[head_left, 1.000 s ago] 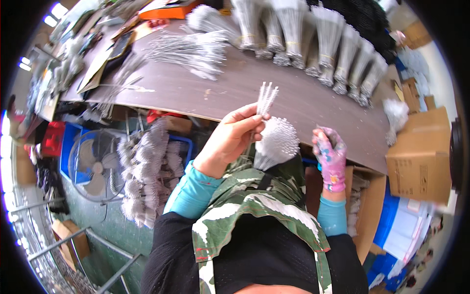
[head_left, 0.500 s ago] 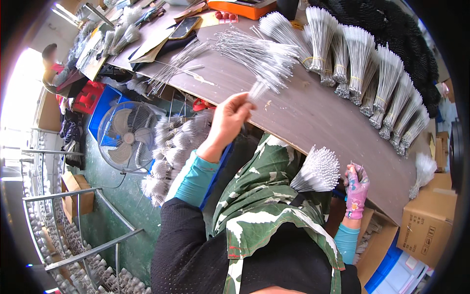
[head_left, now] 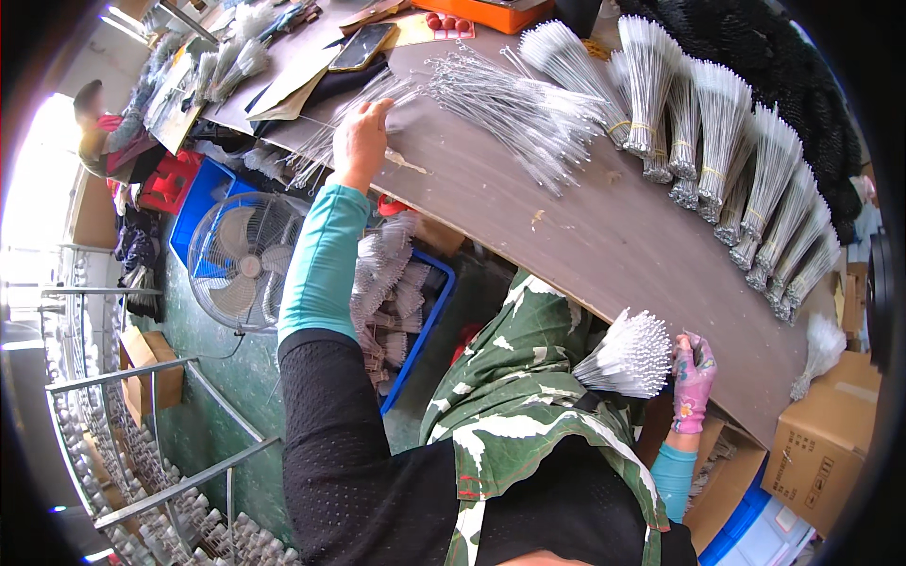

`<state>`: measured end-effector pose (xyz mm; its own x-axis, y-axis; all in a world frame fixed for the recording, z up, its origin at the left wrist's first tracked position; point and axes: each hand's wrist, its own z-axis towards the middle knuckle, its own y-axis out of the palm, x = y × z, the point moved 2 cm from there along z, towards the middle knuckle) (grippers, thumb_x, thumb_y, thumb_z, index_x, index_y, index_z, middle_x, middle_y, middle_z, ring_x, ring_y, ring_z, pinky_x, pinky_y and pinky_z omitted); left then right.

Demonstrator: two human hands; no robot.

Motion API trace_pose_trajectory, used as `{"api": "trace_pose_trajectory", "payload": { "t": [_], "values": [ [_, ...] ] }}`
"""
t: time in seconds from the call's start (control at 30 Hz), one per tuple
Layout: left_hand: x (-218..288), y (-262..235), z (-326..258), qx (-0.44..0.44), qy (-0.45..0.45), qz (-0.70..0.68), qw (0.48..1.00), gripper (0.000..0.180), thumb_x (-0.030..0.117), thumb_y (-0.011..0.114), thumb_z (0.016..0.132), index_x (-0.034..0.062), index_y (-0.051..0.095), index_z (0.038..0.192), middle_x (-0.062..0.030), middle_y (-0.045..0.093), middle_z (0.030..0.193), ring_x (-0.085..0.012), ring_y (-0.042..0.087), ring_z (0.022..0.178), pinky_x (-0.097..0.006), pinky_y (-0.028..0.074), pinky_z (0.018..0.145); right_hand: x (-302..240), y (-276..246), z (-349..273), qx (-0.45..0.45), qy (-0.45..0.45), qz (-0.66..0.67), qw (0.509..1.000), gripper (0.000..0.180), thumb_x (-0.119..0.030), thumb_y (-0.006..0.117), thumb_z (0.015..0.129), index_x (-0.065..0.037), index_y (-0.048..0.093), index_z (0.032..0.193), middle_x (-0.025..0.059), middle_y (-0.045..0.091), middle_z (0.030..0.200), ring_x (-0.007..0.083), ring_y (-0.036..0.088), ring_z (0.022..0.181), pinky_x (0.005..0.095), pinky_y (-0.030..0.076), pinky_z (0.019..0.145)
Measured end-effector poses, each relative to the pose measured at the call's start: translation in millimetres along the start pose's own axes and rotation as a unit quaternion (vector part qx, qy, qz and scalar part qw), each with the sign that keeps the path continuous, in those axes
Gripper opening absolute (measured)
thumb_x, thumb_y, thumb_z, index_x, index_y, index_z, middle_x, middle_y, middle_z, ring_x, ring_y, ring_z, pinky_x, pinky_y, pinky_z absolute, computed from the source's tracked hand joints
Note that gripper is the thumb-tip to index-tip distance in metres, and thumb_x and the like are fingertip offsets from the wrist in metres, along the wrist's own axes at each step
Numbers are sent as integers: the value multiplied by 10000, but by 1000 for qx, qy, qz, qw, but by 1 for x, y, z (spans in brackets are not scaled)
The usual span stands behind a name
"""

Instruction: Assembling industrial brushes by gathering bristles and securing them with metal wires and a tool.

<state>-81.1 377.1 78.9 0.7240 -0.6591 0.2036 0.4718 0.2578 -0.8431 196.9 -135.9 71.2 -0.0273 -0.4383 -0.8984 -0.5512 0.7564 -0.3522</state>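
Left hand (head_left: 361,141) was laid on loose wires (head_left: 321,151) at the table (head_left: 604,245) edge, fingers apparently curled to gather | right hand (head_left: 694,377) was closed round bundle (head_left: 628,357) near lap | step: picking more wires | next: clean pinch needed

Two hands are showing: the left hand (head_left: 360,141) and the right hand (head_left: 692,379). One fan (head_left: 238,261) is standing on the floor. One phone (head_left: 357,46) is lying on the table (head_left: 604,236). About eleven tied brush bundles (head_left: 722,141) are lying there; the loose brushes (head_left: 510,104) are too many to count.
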Motion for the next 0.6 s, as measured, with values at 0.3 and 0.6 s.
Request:
{"api": "trace_pose_trajectory", "payload": {
  "t": [0.3,0.6],
  "values": [
    [-16,-8,7,22,4,30,999,294,164,587,781,173,642,1069,-45,636,992,-266,553,979,-357,464,851,-3,3,-5,10,-29,-10,999,153,-160,584,896,-24,599,964,-45,536,749,18,421,595,164,331,514],
    [-25,-42,-15,-55,72,44,995,336,120,641,654,178,669,983,14,564,1118,-241,454,1146,-413,370,933,-9,6,-8,8,-51,-8,999,160,-154,584,901,-6,588,963,-36,546,810,41,465,697,185,397,628]
  ]
}}
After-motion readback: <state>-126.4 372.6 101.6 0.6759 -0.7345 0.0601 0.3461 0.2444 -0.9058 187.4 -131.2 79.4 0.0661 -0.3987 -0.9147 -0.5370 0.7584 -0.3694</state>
